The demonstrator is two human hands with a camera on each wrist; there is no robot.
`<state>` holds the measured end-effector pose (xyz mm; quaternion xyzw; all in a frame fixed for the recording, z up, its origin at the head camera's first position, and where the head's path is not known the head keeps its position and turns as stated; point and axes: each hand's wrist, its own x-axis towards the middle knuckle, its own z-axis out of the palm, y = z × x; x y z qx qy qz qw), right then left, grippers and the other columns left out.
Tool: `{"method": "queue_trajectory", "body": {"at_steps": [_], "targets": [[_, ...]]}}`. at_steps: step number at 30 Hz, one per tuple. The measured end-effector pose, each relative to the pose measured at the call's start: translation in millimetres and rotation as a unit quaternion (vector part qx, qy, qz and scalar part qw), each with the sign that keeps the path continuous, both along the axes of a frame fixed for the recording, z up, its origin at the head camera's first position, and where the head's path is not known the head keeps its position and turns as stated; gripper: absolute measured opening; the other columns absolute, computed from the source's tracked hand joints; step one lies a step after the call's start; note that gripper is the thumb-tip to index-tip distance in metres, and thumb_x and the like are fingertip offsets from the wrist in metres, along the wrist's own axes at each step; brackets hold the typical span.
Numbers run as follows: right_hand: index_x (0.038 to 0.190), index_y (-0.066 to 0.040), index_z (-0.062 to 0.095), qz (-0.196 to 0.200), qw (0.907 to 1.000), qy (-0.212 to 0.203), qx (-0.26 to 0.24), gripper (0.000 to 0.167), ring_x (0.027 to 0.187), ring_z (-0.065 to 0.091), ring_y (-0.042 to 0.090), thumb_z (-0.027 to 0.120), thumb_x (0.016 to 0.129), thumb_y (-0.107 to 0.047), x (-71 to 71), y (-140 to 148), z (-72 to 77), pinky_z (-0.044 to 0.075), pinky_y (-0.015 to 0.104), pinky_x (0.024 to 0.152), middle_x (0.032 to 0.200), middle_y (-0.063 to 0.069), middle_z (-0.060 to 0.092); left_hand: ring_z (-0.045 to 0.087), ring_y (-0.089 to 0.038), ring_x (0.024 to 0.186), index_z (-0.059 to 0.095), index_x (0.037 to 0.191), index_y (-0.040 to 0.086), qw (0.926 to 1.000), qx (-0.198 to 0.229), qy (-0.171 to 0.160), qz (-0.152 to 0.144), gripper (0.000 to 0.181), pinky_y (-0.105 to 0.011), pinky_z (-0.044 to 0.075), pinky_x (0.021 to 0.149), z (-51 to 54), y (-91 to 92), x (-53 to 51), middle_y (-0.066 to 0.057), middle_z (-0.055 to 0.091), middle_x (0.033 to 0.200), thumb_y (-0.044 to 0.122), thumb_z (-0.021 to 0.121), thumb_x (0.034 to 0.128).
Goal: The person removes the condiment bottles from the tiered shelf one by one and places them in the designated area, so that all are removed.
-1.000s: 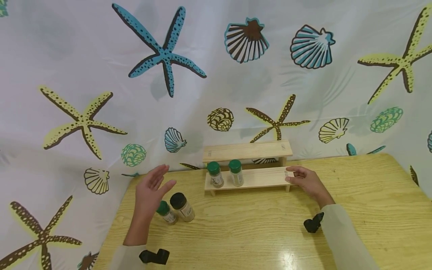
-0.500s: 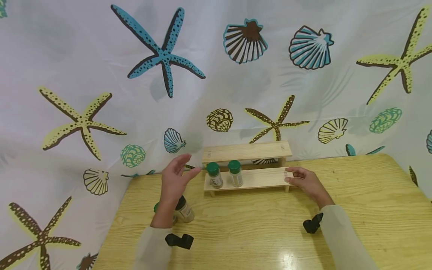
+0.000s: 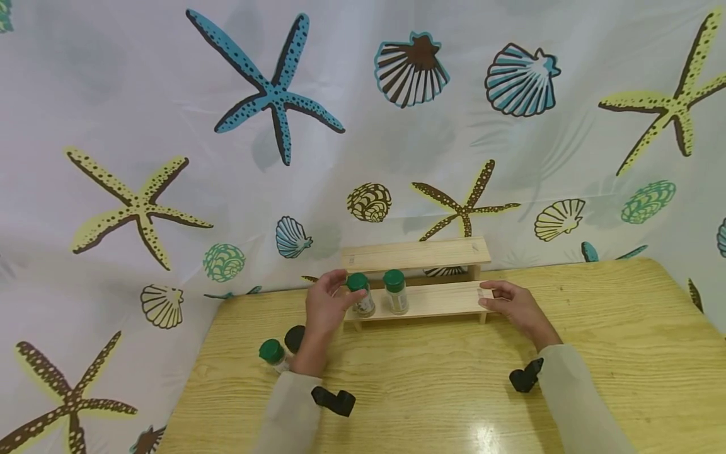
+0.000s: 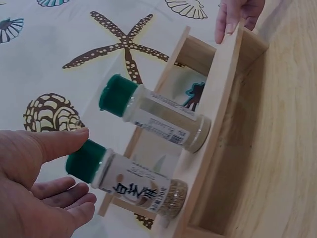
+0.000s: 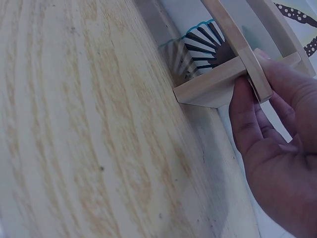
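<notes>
A two-tier wooden spice rack (image 3: 442, 297) stands against the patterned cloth. Two green-capped spice jars stand on its lower board: a left jar (image 4: 141, 186) with seed-like contents and a right jar (image 4: 166, 119). My left hand (image 3: 323, 309) is at the left jar, thumb and fingers spread on either side of its green cap; the left wrist view shows the fingers loosely bent, not gripped round it. At the opposite end, my right hand (image 3: 516, 306) pinches the lower board, with the thumb above and fingers beneath, as the right wrist view shows.
On the table (image 3: 420, 391), left of the rack, stand another green-capped jar (image 3: 274, 353) and a black-capped jar (image 3: 294, 338), the latter partly hidden by my left forearm. A cloth (image 3: 227, 189) printed with starfish and shells hangs behind.
My left hand has moved right, from above the two jars on the table to the left jar on the rack. My right hand has stayed on the rack's end.
</notes>
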<state>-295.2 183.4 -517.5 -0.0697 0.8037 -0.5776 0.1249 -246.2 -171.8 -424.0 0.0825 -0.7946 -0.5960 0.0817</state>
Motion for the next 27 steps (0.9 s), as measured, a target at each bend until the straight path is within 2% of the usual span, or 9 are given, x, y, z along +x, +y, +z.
{"method": "queue_trajectory", "body": {"at_steps": [5,14,19,25,27], "targets": [[0.138,-0.010,0.049,0.001,1.0000,-0.001,0.005,0.057,0.120,0.045,0.032,0.064,0.090,-0.037,-1.1,0,-0.5,0.049,0.043,0.093,0.137,0.018,0.044,0.047,-0.034,0.129,0.055,0.125,-0.001,0.9999,-0.003,-0.010,0.009,0.054,-0.042,0.038,0.112,-10.7,4.0,-1.7,-0.021,0.056,0.129,0.004,0.078,0.0754],[0.138,-0.010,0.048,0.001,1.0000,-0.005,0.004,0.056,0.126,0.041,0.033,0.064,0.090,-0.035,-2.4,0,-2.7,0.046,0.046,0.097,0.141,0.019,0.041,0.049,-0.042,0.125,0.057,0.120,-0.006,0.9994,0.015,0.010,0.029,0.047,-0.049,0.042,0.107,-28.0,11.1,-2.4,-0.027,0.057,0.125,0.000,0.074,0.0772],[0.138,-0.009,0.049,0.000,1.0000,-0.005,0.003,0.055,0.126,0.041,0.034,0.064,0.091,-0.034,-1.0,0,0.1,0.046,0.045,0.096,0.141,0.019,0.041,0.054,-0.039,0.121,0.060,0.118,-0.004,0.9989,0.016,0.017,0.041,0.043,-0.048,0.046,0.103,-31.2,14.4,-3.5,-0.025,0.060,0.120,0.000,0.074,0.0775],[0.136,-0.004,0.049,0.001,0.9999,-0.009,-0.009,0.052,0.124,0.042,0.036,0.063,0.092,-0.026,11.9,-5,23.3,0.046,0.047,0.097,0.138,0.022,0.042,0.055,-0.037,0.120,0.060,0.114,-0.004,0.9984,0.022,0.021,0.047,0.039,-0.047,0.047,0.103,-30.4,16.1,-3.7,-0.024,0.061,0.118,0.001,0.074,0.0781],[0.136,-0.003,0.049,0.002,0.9999,-0.009,-0.009,0.052,0.123,0.042,0.035,0.063,0.092,-0.026,13.7,-5,26.0,0.046,0.048,0.096,0.137,0.022,0.042,0.054,-0.037,0.121,0.060,0.115,-0.004,0.9984,0.025,0.018,0.048,0.039,-0.046,0.047,0.103,-27.8,16.8,-3.5,-0.024,0.061,0.120,0.001,0.074,0.0783]]}}
